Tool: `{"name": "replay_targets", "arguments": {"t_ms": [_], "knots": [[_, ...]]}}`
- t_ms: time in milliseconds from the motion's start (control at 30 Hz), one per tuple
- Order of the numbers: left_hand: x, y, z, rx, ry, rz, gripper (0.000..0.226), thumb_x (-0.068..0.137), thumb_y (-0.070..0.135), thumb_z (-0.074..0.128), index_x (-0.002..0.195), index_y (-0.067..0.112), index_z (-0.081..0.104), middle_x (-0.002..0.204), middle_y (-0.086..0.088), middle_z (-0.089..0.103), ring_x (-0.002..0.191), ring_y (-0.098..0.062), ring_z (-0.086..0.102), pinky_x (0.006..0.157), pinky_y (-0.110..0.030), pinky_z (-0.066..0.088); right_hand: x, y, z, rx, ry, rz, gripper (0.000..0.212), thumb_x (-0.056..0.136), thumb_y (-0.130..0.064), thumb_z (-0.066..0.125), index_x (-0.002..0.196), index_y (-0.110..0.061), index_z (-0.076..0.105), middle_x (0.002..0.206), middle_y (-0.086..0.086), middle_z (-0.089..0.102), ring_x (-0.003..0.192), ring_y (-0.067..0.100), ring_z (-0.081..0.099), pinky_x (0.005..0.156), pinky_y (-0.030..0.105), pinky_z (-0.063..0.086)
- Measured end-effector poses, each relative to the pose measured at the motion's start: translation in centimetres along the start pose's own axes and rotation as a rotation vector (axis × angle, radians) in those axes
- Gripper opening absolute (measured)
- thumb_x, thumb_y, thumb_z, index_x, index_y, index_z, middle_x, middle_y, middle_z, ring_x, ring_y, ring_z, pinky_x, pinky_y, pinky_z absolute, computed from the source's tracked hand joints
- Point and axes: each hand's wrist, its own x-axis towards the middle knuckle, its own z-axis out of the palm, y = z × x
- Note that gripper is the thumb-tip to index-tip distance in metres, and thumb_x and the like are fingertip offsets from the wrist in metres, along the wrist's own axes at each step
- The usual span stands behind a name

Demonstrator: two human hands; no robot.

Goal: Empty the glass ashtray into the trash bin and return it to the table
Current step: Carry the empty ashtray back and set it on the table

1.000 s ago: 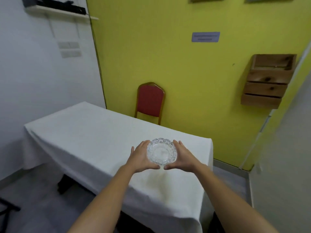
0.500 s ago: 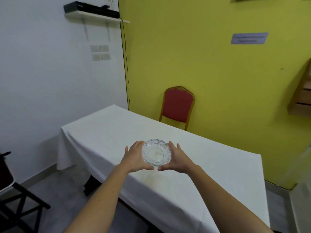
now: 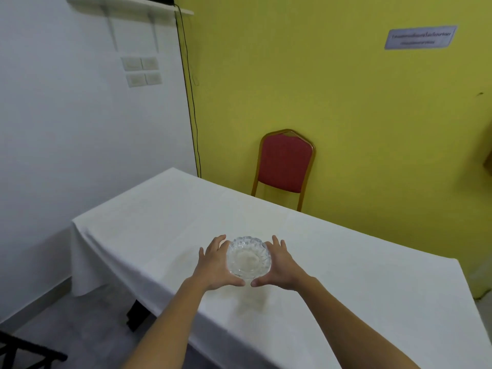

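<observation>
I have the ashtray (image 3: 249, 259) cupped between both hands: my left hand (image 3: 215, 265) wraps its left side and my right hand (image 3: 280, 265) its right, fingers spread partly open along the rim, thumbs nearly meeting under its near edge. Both hands touch the glass. The ashtray sits over the near half of the tabletop (image 3: 165, 225), between its left corner and the red chair (image 3: 285, 163) behind the far edge. A faint shadow lies on the cloth just nearer me than the ashtray, so I judge it is held slightly above the cloth, though I cannot tell for certain whether its base touches.

The bowl looks clear, with no ash or butts that I can make out through the glass. No bin is in sight. From that I judge the emptying is done and I am on the last step: putting the ashtray down on the tabletop. What remains is to lower it flat, spread my hands off the rim and draw them away.
</observation>
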Motion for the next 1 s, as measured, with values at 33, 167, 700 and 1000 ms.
{"name": "replay_targets", "arguments": {"t_ms": [33, 167, 700, 1000], "knots": [[0.7, -0.3, 0.1, 0.004, -0.01, 0.006, 0.113, 0.058, 0.058, 0.082, 0.148, 0.016, 0.028, 0.16, 0.003, 0.009, 0.149, -0.018, 0.015, 0.122, -0.047, 0.003, 0.5, 0.1, 0.1, 0.001, -0.005, 0.01, 0.111, 0.055, -0.057, 0.085, 0.145, -0.022, 0.03, 0.16, 0.013, 0.015, 0.149, 0.034, -0.007, 0.119, 0.053, 0.016], [4.3, -1.7, 0.4, -0.007, -0.064, 0.041, 0.112, 0.059, 0.057, 0.082, 0.148, 0.016, 0.027, 0.16, 0.002, 0.01, 0.148, -0.019, 0.017, 0.122, -0.047, 0.004, 3.2, 0.4, 0.4, 0.011, 0.004, 0.056, 0.107, 0.057, -0.053, 0.086, 0.144, -0.02, 0.032, 0.156, 0.012, 0.022, 0.149, 0.034, -0.004, 0.12, 0.053, 0.015], [18.6, -8.3, 2.1, 0.091, -0.327, 0.366, 0.113, 0.06, 0.057, 0.081, 0.149, 0.016, 0.025, 0.16, 0.0, 0.009, 0.149, -0.022, 0.011, 0.122, -0.048, 0.005, 11.1, -0.8, 5.3, -0.029, 0.17, 0.418, 0.111, 0.062, -0.052, 0.084, 0.146, -0.01, 0.026, 0.151, 0.012, 0.027, 0.147, 0.032, 0.01, 0.123, 0.041, 0.008], [19.5, -9.3, 2.9, 0.155, -0.419, 0.405, 0.117, 0.063, 0.058, 0.078, 0.153, 0.014, 0.015, 0.162, -0.002, 0.006, 0.15, -0.021, 0.006, 0.122, -0.049, 0.004, 11.7, 0.1, 7.2, -0.018, 0.191, 0.528, 0.124, 0.051, -0.057, 0.086, 0.146, -0.009, 0.023, 0.149, 0.009, 0.03, 0.143, 0.035, 0.02, 0.117, 0.048, 0.024]]}}
